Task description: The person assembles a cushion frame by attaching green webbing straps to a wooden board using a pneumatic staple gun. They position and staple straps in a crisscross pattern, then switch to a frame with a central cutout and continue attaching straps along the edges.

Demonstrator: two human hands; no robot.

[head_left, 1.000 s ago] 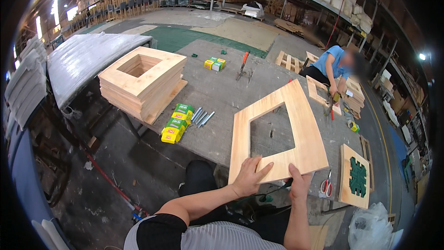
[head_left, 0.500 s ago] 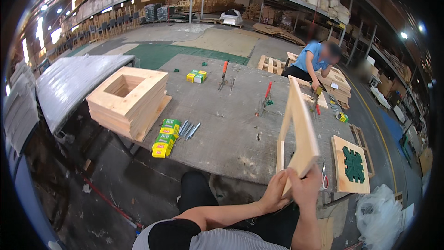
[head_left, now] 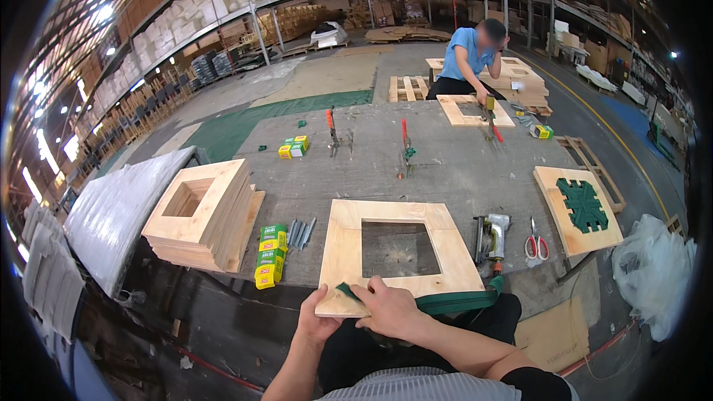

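A square wooden frame [head_left: 338, 245] lies flat at the table's front edge, its near-left corner jutting toward me. My left hand [head_left: 316, 318] grips that corner, thumb on top and fingers curled below. My right hand [head_left: 390, 308] pinches the end of a green webbing strap [head_left: 460, 301] against the frame's near rail. From there the strap runs right along the near side and drops over toward my lap. To the frame's right are a nail gun or stapler [head_left: 493, 239] and red-handled scissors [head_left: 536, 245].
A stack of wooden frames [head_left: 212, 223], yellow-green boxes [head_left: 270, 252] and metal staple strips [head_left: 301, 232] sit left. Clamps [head_left: 332, 130] stand farther back. A frame with woven green webbing [head_left: 549, 182] lies right. Across the table a person [head_left: 475, 56] works on another frame [head_left: 453, 110].
The frame went from upright in both hands to flat on the table. My left hand shifted to its near-left corner, and my right hand took hold of the green strap.
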